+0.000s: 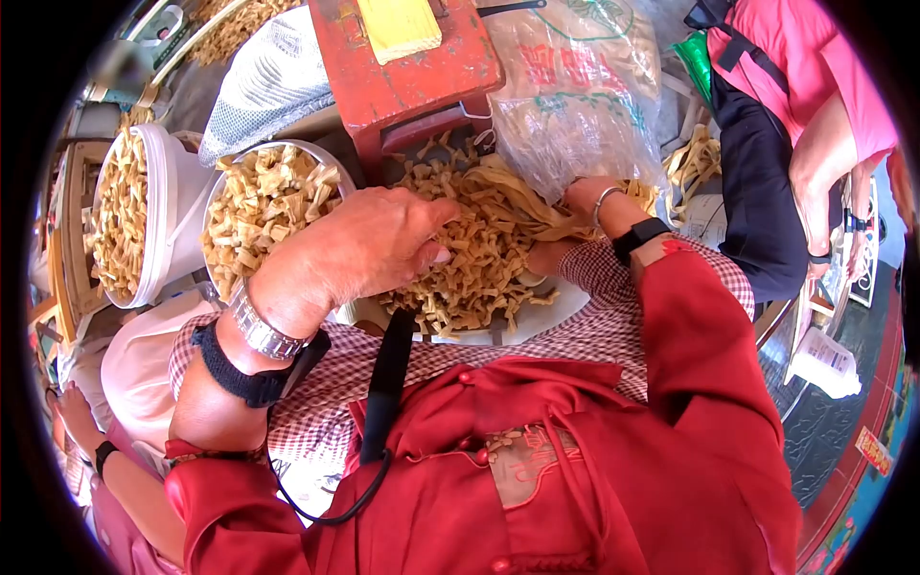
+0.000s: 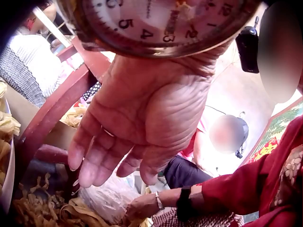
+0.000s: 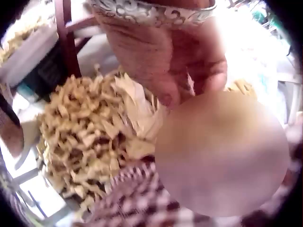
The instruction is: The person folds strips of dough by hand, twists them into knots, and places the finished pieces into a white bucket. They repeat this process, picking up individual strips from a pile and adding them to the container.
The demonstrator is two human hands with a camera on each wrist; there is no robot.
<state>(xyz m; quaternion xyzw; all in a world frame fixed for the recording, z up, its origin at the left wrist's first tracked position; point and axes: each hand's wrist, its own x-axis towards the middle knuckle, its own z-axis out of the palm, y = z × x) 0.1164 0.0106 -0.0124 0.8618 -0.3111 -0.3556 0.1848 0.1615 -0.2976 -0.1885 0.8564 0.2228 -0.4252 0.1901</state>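
Observation:
Over a heap of tan knotted strips (image 1: 474,273) hovers my left hand (image 1: 379,240). The left wrist view shows its palm and loosely bent fingers (image 2: 97,165), with nothing between them. My right hand (image 1: 592,198) is at the heap's right side, by the lower edge of a clear plastic bag (image 1: 575,105) with red and green print. Long flat tan strips (image 1: 522,196) lie beside it, their ends close to its fingers. In the right wrist view its fingers (image 3: 213,80) are bent toward the thumb; I cannot tell whether they pinch a strip.
Left of the heap stand two white buckets (image 1: 153,220) full of similar knots. A red stool (image 1: 412,86) bearing a yellow block (image 1: 401,29) is behind it. A woven sack (image 1: 273,77) lies at the back. People sit to the left and right; a white bottle (image 1: 826,362) is far right.

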